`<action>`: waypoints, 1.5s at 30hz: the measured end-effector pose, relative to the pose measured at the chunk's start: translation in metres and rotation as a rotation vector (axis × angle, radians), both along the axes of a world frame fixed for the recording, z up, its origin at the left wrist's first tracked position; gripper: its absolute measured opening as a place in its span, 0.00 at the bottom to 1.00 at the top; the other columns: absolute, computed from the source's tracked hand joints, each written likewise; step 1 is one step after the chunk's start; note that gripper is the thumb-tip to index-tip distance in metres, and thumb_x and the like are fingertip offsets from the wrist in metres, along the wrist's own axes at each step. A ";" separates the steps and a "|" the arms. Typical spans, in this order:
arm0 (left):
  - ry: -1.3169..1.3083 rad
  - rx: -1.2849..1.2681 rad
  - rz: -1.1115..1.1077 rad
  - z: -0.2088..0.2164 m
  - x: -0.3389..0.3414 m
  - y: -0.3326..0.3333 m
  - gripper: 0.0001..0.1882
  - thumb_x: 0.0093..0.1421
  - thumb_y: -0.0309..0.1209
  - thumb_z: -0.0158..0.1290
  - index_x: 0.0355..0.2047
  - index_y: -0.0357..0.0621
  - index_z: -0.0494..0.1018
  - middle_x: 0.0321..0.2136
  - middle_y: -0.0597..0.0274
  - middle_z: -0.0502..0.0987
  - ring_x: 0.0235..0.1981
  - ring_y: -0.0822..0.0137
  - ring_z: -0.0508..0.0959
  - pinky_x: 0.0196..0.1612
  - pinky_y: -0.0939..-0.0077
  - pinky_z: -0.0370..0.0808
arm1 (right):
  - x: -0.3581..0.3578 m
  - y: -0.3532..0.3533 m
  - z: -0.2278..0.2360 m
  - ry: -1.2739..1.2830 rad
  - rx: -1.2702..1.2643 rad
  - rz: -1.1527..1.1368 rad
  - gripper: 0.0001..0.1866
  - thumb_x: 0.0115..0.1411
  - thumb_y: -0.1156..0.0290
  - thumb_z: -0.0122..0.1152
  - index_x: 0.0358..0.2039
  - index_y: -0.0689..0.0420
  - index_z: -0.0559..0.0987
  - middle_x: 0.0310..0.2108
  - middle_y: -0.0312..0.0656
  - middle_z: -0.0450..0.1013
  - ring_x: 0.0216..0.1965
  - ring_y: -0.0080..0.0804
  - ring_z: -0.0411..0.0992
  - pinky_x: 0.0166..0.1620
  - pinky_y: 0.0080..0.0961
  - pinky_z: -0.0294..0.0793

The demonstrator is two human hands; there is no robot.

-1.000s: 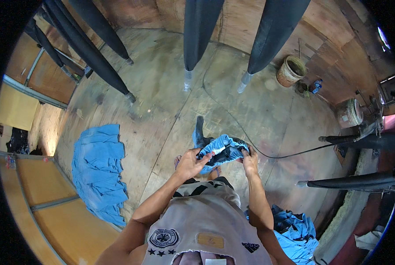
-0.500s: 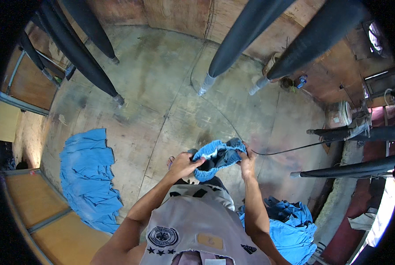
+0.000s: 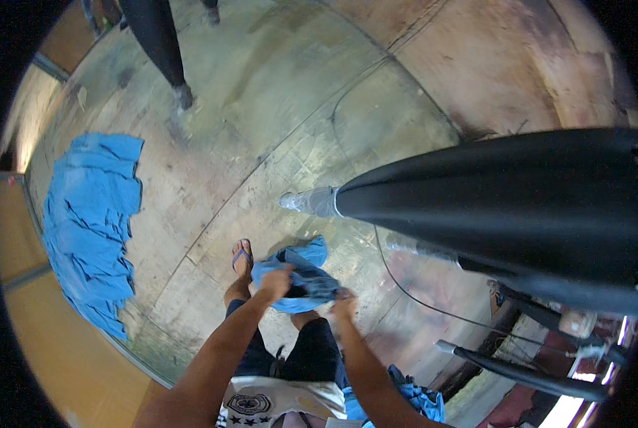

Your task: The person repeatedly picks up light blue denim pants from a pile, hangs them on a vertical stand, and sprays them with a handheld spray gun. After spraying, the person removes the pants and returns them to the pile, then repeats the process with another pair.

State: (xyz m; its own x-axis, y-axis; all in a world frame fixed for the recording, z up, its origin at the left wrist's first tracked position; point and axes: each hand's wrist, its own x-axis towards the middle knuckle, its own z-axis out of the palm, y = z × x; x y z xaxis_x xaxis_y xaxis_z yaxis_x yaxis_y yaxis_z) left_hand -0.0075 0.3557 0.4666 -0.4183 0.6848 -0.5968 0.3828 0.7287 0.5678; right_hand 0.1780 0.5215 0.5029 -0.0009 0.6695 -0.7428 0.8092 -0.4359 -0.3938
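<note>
Both my hands grip a blue garment with a dark inner side (image 3: 299,277), its waistband gathered like that of elastic-waist trousers. My left hand (image 3: 276,283) is closed on its left edge, and my right hand (image 3: 345,305) is closed on the right edge. Motion blurs the fingers and the cloth between them. The garment hangs in front of my knees, and one blue end spreads out beyond my hands. Just left of it, my sandalled foot (image 3: 242,253) stands on the floor.
A spread pile of blue garments (image 3: 94,214) lies at the left. More blue cloth (image 3: 420,397) is heaped by my right arm. A large black tapered tube with a grey tip (image 3: 476,192) reaches in from the right, above a dark cable (image 3: 422,301). Another black tube (image 3: 158,46) stands at the far left.
The waistband was held open in a ring; now the garment is stretched and swung out between my hands. The view has turned, so the black tube looms closer at the right.
</note>
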 end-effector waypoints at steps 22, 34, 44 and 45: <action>0.180 0.505 1.023 -0.008 -0.362 0.111 0.21 0.61 0.43 0.58 0.29 0.33 0.80 0.25 0.35 0.79 0.27 0.45 0.82 0.33 0.55 0.75 | -0.279 0.188 -0.003 0.486 0.128 0.265 0.06 0.64 0.71 0.57 0.34 0.60 0.76 0.21 0.38 0.69 0.18 0.28 0.67 0.20 0.32 0.67; 0.134 0.526 0.453 0.311 -0.222 0.146 0.17 0.66 0.39 0.51 0.37 0.37 0.81 0.32 0.33 0.78 0.37 0.36 0.79 0.41 0.50 0.74 | -0.109 0.142 0.260 0.701 0.554 0.015 0.09 0.65 0.79 0.45 0.45 0.63 0.68 0.20 0.44 0.68 0.13 0.33 0.67 0.11 0.29 0.68; -0.149 0.700 0.427 0.511 -0.227 0.296 0.16 0.65 0.32 0.51 0.46 0.35 0.82 0.17 0.56 0.77 0.15 0.66 0.73 0.18 0.63 0.68 | -0.065 0.226 0.481 0.790 0.633 -0.133 0.09 0.61 0.78 0.52 0.23 0.64 0.74 0.12 0.42 0.66 0.08 0.31 0.65 0.08 0.30 0.63; -0.191 0.801 0.447 0.553 -0.227 0.307 0.16 0.66 0.31 0.50 0.47 0.36 0.82 0.15 0.60 0.74 0.09 0.71 0.66 0.12 0.69 0.60 | -0.061 0.242 0.530 0.826 0.668 0.023 0.12 0.63 0.74 0.52 0.23 0.63 0.75 0.11 0.39 0.65 0.07 0.30 0.64 0.08 0.28 0.62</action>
State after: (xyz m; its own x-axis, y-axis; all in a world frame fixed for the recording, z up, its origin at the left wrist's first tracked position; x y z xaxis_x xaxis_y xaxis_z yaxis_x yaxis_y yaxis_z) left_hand -0.2346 0.6622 1.0194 -0.6858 0.7206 -0.1021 0.0103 0.1500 0.9886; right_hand 0.1171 0.7634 1.0333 -0.3551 0.9347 0.0126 0.1863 0.0839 -0.9789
